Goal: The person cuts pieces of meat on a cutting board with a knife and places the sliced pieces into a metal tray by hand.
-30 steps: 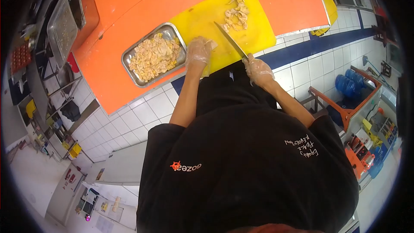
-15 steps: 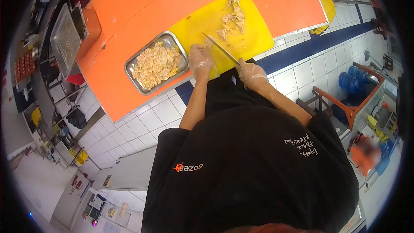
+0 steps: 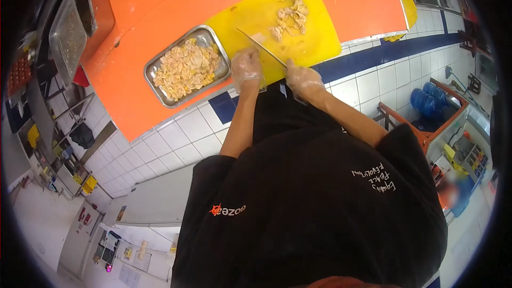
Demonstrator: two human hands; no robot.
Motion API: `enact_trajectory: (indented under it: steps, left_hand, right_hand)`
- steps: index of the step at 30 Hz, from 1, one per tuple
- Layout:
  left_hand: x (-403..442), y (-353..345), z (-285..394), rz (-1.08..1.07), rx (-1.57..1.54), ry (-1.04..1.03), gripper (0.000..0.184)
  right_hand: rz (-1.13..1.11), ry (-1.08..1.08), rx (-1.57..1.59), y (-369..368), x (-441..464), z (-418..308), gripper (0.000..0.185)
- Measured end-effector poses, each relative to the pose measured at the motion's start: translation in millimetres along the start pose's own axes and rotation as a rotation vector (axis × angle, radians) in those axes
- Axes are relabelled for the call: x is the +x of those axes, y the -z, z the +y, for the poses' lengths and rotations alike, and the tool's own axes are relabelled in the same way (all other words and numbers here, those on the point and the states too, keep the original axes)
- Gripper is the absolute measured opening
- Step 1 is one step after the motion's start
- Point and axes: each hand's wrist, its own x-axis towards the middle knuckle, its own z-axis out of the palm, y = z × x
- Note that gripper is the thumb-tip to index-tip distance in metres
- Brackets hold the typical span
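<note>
Knife in right hand shifted closer to left hand.

The right hand hides the handle of the knife.

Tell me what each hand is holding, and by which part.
The right hand holds a knife by its handle end, the blade left free. Whether the left hand grips anything cannot be told.
</note>
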Motion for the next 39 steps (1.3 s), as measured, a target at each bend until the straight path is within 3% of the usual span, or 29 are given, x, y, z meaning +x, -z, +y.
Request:
enact_trajectory:
  steps: [1,3,5,8,10,12,14,18,20,22,23,26,28,32,34,35,36,37,39]
  left_hand:
    - [0,-3,-2,-0.006,-0.003,0.011,0.024]
    - [0,-8,-8,0.014,0.022,-0.032,0.026]
    - [-2,-5,-5,-0.008,0.01,0.021,0.026]
    - [-3,8,14,-0.116,0.007,0.117,0.027]
    - [-2,-5,-1,0.034,0.007,0.004,0.029]
    - [0,-6,-2,0.033,0.007,0.008,0.029]
    - [-1,-7,-2,0.04,0.007,0.016,0.029]
    - [-7,-14,-13,-0.011,0.057,-0.095,0.025]
    - [-10,-8,-8,-0.052,0.084,-0.143,0.025]
    - [-17,5,4,-0.189,0.094,-0.1,0.023]
    - [-15,6,6,-0.184,0.098,-0.119,0.023]
    - [5,-8,-1,-0.084,0.015,-0.105,0.022]
    - [29,-24,-7,0.156,-0.021,-0.43,0.026]
    - [51,-42,26,0.165,0.03,-0.584,0.028]
    - [61,-43,41,-0.141,0.116,-0.749,0.029]
    - [64,-42,45,-0.141,0.116,-0.751,0.029]
    - [68,-39,47,-0.242,0.12,-0.718,0.028]
    - [71,-34,46,-0.343,0.127,-0.68,0.027]
    - [67,-27,36,-0.345,0.133,-0.569,0.026]
  right_hand:
    - [0.073,0.077,-0.032,-4,15,-3,0.019]
    - [0.512,0.373,-0.159,-37,64,-3,0.018]
    - [0.12,0.109,0.015,17,92,-52,0.02]
    - [0.166,0.155,-0.043,16,92,-55,0.021]
    - [0.085,0.052,-0.049,-1,60,-22,0.021]
    - [0.16,0.127,-0.065,-24,3,26,0.024]
    - [0.015,-0.063,-0.011,-20,-29,38,0.024]
    - [0.036,-0.006,0.014,-28,-1,36,0.026]
    - [0.241,0.221,-0.074,-30,35,20,0.029]
    - [0.177,0.161,-0.064,-7,56,-3,0.03]
    - [0.097,0.091,-0.051,4,60,-9,0.032]
    - [0.209,0.06,0.059,14,24,15,0.032]
    - [0.201,0.006,0.081,21,2,36,0.033]
    - [0.497,0.265,0.118,-76,10,133,0.037]
    - [0.397,0.095,0.366,-56,-20,118,0.039]
    - [0.29,-0.07,0.365,-9,-41,88,0.041]
    - [0.181,-0.233,0.364,28,-54,67,0.044]
    - [0.178,-0.23,0.368,43,-60,61,0.044]
    - [0.085,-0.345,0.51,58,-64,57,0.048]
